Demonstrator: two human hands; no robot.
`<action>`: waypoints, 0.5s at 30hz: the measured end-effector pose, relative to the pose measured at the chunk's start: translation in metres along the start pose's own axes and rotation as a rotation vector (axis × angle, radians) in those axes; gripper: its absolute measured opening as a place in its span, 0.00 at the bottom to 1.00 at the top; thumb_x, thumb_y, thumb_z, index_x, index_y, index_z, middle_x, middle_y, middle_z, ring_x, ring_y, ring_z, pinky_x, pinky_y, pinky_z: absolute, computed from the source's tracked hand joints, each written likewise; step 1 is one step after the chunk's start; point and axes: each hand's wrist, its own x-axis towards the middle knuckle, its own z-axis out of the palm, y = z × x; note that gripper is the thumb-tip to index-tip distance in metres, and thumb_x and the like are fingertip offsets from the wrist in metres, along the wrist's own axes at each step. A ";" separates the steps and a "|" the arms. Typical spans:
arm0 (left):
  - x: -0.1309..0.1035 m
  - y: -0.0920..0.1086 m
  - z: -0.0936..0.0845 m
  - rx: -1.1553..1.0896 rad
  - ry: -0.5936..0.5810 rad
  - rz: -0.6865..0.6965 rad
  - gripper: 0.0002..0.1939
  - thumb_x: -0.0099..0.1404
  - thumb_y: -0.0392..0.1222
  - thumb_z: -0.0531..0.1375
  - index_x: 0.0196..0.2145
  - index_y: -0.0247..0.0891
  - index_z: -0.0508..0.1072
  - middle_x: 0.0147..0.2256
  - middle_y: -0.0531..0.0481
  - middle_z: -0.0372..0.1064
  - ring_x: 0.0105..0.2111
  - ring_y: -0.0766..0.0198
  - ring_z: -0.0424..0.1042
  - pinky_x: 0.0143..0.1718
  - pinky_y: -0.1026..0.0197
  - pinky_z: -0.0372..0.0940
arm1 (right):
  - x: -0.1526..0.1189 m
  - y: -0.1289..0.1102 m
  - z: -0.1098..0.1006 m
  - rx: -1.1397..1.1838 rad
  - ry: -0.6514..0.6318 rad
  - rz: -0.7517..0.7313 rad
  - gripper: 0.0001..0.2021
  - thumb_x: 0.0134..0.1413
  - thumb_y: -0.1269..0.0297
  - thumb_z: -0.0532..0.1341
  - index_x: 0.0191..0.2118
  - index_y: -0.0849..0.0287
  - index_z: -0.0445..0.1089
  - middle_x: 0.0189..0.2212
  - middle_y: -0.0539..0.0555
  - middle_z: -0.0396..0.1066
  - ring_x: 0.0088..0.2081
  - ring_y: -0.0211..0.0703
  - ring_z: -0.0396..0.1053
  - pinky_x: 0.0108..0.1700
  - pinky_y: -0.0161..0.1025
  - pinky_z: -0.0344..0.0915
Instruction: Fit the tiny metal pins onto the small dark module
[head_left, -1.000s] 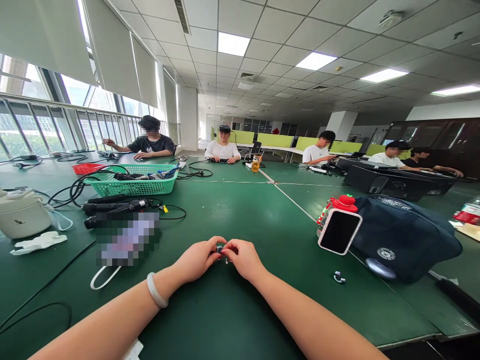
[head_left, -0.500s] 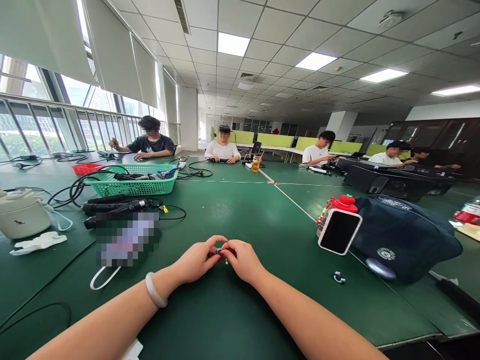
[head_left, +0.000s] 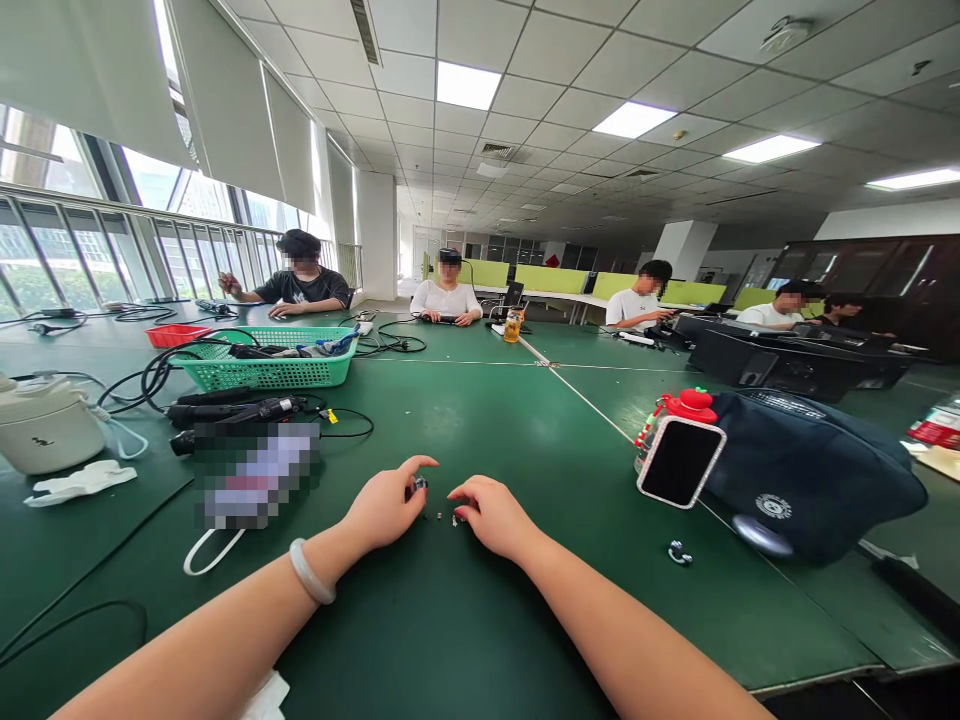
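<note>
My left hand (head_left: 384, 507), with a pale bangle (head_left: 311, 572) on its wrist, pinches a small dark, shiny object (head_left: 420, 484) between thumb and fingers; the index finger points out to the right. To the right, my right hand (head_left: 491, 515) has its thumb and fingers curved close together around a tiny pale charm (head_left: 454, 520) near the fingertips; whether it is held is too small to tell. A tiny reddish bit (head_left: 439, 516) lies between the hands on the green table (head_left: 450, 620).
At left are a green basket (head_left: 270, 372), black devices with cables, a blurred purple item (head_left: 262, 475) and a cream container (head_left: 49, 425). At right stand a phone (head_left: 681, 462), a red-topped bottle, a dark blue bag (head_left: 817, 480) and a small shiny clip (head_left: 679, 553). Several people sit beyond.
My hands have come apart from each other. The small dark object stays with my left hand, and a tiny reddish bit now shows between the hands.
</note>
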 end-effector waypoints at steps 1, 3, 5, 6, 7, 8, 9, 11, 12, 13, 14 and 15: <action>0.001 -0.002 0.000 -0.011 0.011 -0.020 0.17 0.59 0.40 0.49 0.47 0.45 0.64 0.21 0.55 0.66 0.24 0.63 0.68 0.27 0.65 0.56 | 0.000 0.002 0.000 0.008 -0.018 0.011 0.12 0.47 0.76 0.57 0.37 0.56 0.72 0.35 0.52 0.70 0.36 0.40 0.67 0.40 0.35 0.63; 0.002 -0.004 -0.001 -0.037 0.016 -0.049 0.15 0.59 0.40 0.49 0.43 0.43 0.68 0.22 0.55 0.67 0.25 0.63 0.69 0.27 0.65 0.57 | 0.000 0.004 0.000 0.027 -0.043 0.017 0.13 0.45 0.77 0.58 0.37 0.56 0.73 0.36 0.52 0.69 0.35 0.39 0.67 0.40 0.35 0.64; 0.003 -0.005 0.000 -0.069 0.013 -0.065 0.14 0.59 0.41 0.49 0.40 0.42 0.69 0.24 0.54 0.69 0.25 0.64 0.69 0.28 0.64 0.58 | 0.000 0.004 0.000 0.030 -0.066 0.011 0.13 0.45 0.75 0.59 0.38 0.56 0.73 0.36 0.52 0.69 0.34 0.39 0.67 0.40 0.35 0.64; 0.003 -0.005 0.000 -0.088 0.011 -0.068 0.13 0.59 0.41 0.49 0.39 0.42 0.69 0.26 0.54 0.71 0.25 0.64 0.69 0.29 0.64 0.59 | 0.000 0.004 0.000 0.026 -0.075 0.006 0.12 0.45 0.74 0.60 0.38 0.55 0.73 0.36 0.52 0.69 0.34 0.39 0.67 0.40 0.35 0.64; 0.003 -0.006 0.001 -0.107 0.009 -0.068 0.13 0.59 0.42 0.49 0.39 0.42 0.69 0.27 0.53 0.72 0.27 0.63 0.70 0.30 0.64 0.59 | 0.000 0.004 0.000 0.021 -0.081 0.004 0.12 0.45 0.72 0.61 0.38 0.55 0.73 0.35 0.52 0.69 0.34 0.40 0.66 0.39 0.36 0.64; 0.003 -0.006 0.002 -0.126 0.006 -0.065 0.13 0.59 0.42 0.49 0.39 0.43 0.69 0.28 0.53 0.72 0.28 0.63 0.71 0.31 0.64 0.60 | 0.000 0.004 0.000 0.016 -0.086 0.003 0.11 0.45 0.71 0.62 0.38 0.55 0.73 0.34 0.52 0.69 0.34 0.40 0.66 0.39 0.36 0.64; 0.003 -0.006 0.003 -0.142 0.002 -0.064 0.13 0.59 0.43 0.49 0.39 0.43 0.69 0.28 0.53 0.72 0.30 0.62 0.71 0.32 0.64 0.60 | 0.000 0.004 0.000 0.011 -0.088 0.001 0.10 0.45 0.71 0.62 0.37 0.55 0.73 0.34 0.51 0.69 0.34 0.40 0.66 0.39 0.36 0.63; 0.004 -0.008 0.006 -0.160 -0.006 -0.064 0.12 0.59 0.44 0.49 0.39 0.42 0.68 0.27 0.53 0.71 0.33 0.61 0.72 0.34 0.63 0.61 | 0.000 0.003 0.000 -0.004 -0.092 -0.005 0.09 0.45 0.70 0.62 0.36 0.55 0.74 0.33 0.51 0.68 0.34 0.40 0.66 0.38 0.35 0.63; 0.004 -0.008 0.007 -0.167 -0.013 -0.063 0.12 0.59 0.44 0.50 0.39 0.42 0.68 0.26 0.53 0.71 0.32 0.61 0.72 0.34 0.63 0.61 | 0.000 0.003 0.000 -0.015 -0.093 -0.005 0.08 0.45 0.70 0.63 0.35 0.55 0.74 0.32 0.51 0.68 0.34 0.39 0.66 0.38 0.35 0.63; 0.004 -0.008 0.007 -0.179 -0.023 -0.061 0.12 0.59 0.45 0.50 0.39 0.42 0.67 0.25 0.53 0.70 0.32 0.61 0.72 0.34 0.63 0.62 | 0.000 0.002 0.001 -0.023 -0.093 -0.004 0.07 0.45 0.71 0.63 0.33 0.55 0.74 0.32 0.51 0.68 0.34 0.39 0.66 0.37 0.34 0.62; 0.004 -0.008 0.008 -0.197 -0.037 -0.059 0.12 0.59 0.45 0.50 0.39 0.41 0.67 0.25 0.54 0.70 0.30 0.62 0.71 0.34 0.62 0.62 | 0.001 0.001 0.002 -0.029 -0.090 -0.001 0.06 0.45 0.71 0.62 0.32 0.56 0.74 0.31 0.51 0.67 0.34 0.39 0.65 0.37 0.34 0.62; 0.004 -0.007 0.008 -0.222 -0.054 -0.056 0.12 0.58 0.45 0.51 0.39 0.41 0.66 0.25 0.54 0.70 0.29 0.62 0.71 0.34 0.62 0.63 | 0.001 0.000 0.002 -0.034 -0.086 0.004 0.05 0.45 0.72 0.62 0.30 0.56 0.73 0.30 0.51 0.67 0.33 0.38 0.65 0.36 0.33 0.62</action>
